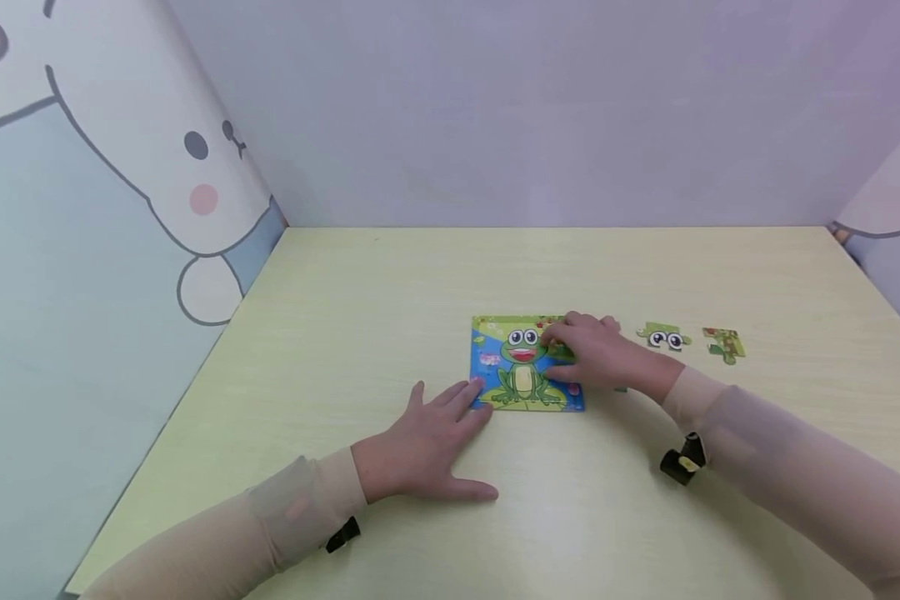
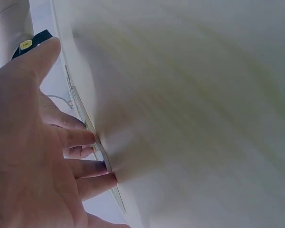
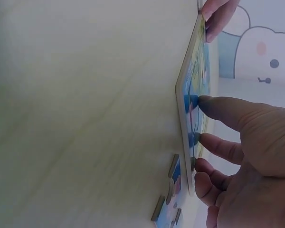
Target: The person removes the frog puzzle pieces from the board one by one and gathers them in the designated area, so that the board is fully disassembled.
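Note:
A square frog jigsaw puzzle [image 1: 523, 379] lies flat on the pale table, its smiling frog on blue and green. At the puzzle's left edge my left hand [image 1: 427, 446] touches with spread, straight fingers, the thumb apart on the table. My right hand [image 1: 600, 354] is over the puzzle's upper right part, thumb and fingertips down on its surface around a green puzzle piece [image 1: 561, 350]. The hand covers much of that corner. In the right wrist view the thumb [image 3: 223, 111] and bent fingers meet the board at spaced points.
To the right lie a loose piece with two frog eyes [image 1: 664, 337] and a green-brown piece [image 1: 725, 343]. Another loose blue piece [image 3: 173, 192] lies beside the board, mostly under my right hand in the head view. Panels with cartoon drawings [image 1: 195, 192] enclose the table [image 1: 375, 292].

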A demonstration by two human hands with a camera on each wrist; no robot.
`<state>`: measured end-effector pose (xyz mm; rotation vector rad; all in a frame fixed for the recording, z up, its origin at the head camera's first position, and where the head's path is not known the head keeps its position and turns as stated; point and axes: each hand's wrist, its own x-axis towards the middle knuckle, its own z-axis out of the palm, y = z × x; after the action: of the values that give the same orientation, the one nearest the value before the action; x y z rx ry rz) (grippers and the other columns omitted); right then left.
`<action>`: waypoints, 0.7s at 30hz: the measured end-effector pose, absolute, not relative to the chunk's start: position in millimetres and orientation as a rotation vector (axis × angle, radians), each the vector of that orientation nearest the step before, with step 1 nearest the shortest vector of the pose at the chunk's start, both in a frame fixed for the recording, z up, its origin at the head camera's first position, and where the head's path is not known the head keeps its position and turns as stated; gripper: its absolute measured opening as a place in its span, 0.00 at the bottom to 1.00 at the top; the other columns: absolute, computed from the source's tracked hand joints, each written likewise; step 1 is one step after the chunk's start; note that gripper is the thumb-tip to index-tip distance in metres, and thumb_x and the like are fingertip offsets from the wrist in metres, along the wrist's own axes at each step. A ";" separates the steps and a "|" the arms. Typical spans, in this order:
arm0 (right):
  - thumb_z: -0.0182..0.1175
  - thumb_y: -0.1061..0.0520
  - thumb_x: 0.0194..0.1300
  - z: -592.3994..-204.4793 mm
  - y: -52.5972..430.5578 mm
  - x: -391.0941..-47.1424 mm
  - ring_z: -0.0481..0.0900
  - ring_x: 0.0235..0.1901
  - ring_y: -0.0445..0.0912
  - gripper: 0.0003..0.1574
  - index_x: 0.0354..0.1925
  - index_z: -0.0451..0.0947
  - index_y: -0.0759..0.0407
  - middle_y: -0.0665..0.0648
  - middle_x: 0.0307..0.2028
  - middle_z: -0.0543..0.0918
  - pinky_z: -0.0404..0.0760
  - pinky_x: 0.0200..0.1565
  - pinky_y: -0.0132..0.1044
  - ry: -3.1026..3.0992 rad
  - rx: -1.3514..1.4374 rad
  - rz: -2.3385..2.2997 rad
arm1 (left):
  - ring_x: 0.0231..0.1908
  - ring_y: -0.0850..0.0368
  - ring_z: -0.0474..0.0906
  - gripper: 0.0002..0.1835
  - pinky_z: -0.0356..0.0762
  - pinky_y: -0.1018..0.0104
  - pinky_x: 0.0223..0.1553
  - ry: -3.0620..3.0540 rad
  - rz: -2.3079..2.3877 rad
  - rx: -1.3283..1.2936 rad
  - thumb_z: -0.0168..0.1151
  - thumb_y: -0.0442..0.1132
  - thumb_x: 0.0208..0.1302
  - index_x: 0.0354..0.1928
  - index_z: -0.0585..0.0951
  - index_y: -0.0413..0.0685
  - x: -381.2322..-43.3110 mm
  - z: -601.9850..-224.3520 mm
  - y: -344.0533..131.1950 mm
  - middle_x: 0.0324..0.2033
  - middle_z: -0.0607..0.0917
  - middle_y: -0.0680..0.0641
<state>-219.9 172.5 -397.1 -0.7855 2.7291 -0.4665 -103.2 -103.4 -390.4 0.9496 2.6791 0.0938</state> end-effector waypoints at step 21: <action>0.75 0.54 0.65 -397.1 167.9 -214.1 0.85 0.47 0.49 0.25 0.57 0.77 0.55 0.51 0.44 0.89 0.61 0.48 0.47 2.785 -0.865 -0.558 | 0.81 0.43 0.56 0.52 0.58 0.17 0.65 2.686 0.091 0.954 0.58 0.79 0.61 0.78 0.67 0.52 -103.4 -391.4 -104.0 0.82 0.58 0.41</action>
<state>-214.1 167.9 -397.1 -0.8646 2.7847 -0.5581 -103.4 -104.0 -391.4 0.9539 2.6861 0.0907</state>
